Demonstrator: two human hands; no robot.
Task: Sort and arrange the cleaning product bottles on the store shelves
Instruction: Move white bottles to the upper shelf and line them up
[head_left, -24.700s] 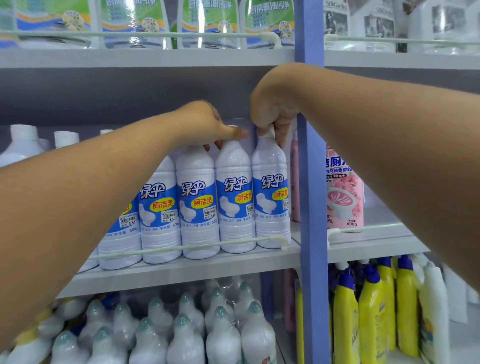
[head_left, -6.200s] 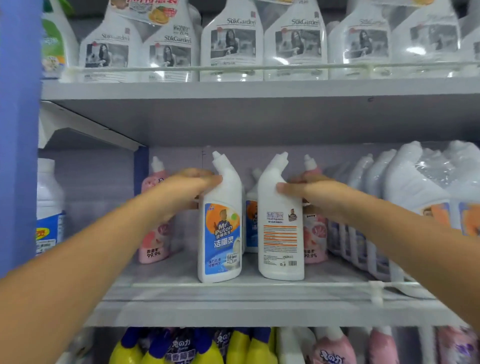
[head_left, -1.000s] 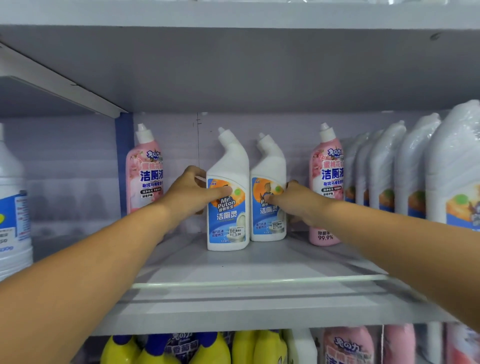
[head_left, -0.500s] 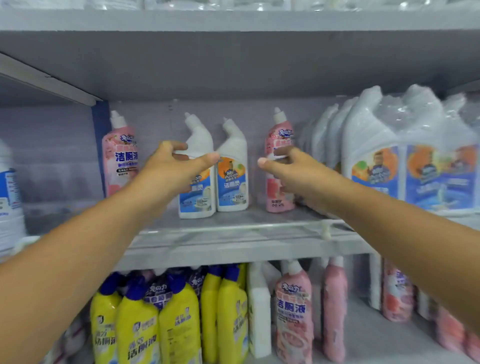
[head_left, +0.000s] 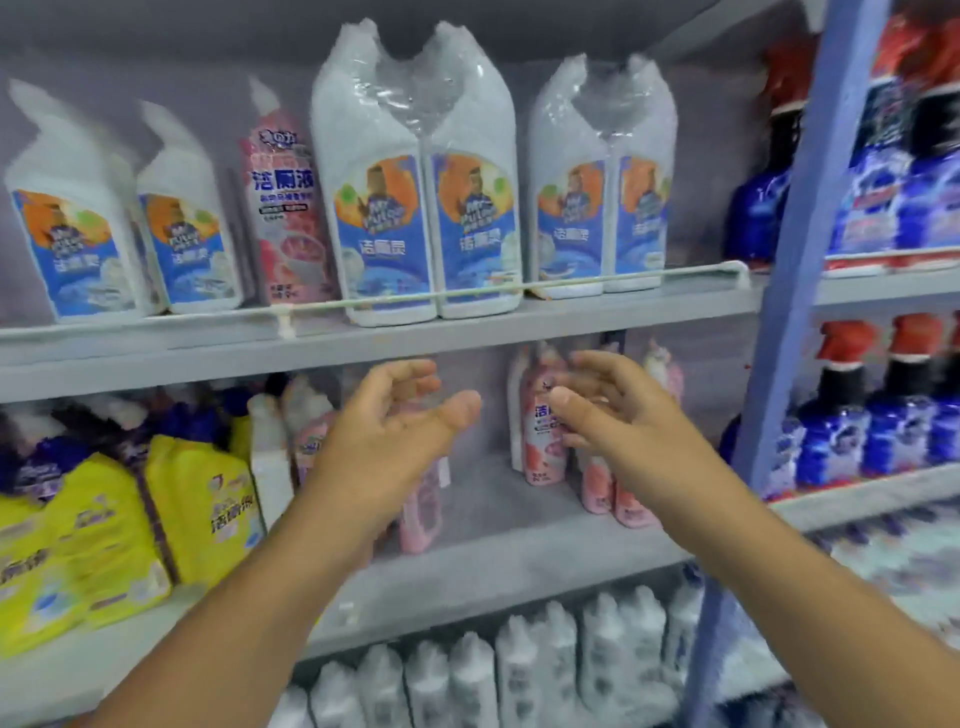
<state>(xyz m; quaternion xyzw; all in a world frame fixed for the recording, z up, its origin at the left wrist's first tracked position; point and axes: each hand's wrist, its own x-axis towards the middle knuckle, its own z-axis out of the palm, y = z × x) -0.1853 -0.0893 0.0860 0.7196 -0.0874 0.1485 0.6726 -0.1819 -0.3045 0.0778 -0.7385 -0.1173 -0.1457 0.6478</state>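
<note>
Both hands hang in front of the lower shelf with nothing in them. My left hand (head_left: 387, 431) is open, fingers curled, in front of a pink bottle (head_left: 421, 514). My right hand (head_left: 618, 415) is open too, close to a pink toilet-cleaner bottle (head_left: 540, 441) and several more pink ones behind it. On the shelf above stand two white angled-neck bottles with blue labels (head_left: 72, 239) (head_left: 189, 239), a pink bottle (head_left: 285, 218) and shrink-wrapped twin packs of the white bottles (head_left: 421, 202) (head_left: 602, 192).
Yellow bottles (head_left: 197, 509) fill the lower shelf's left. White bottles (head_left: 519, 670) crowd the bottom shelf. A blue upright post (head_left: 795, 249) divides off a bay of dark blue red-capped bottles (head_left: 893, 415). A thin rail (head_left: 467, 293) runs along the upper shelf's front edge.
The view has swung right and down. Both hands have dropped from the white bottles on the upper shelf to the pink bottles on the shelf below, still holding nothing.
</note>
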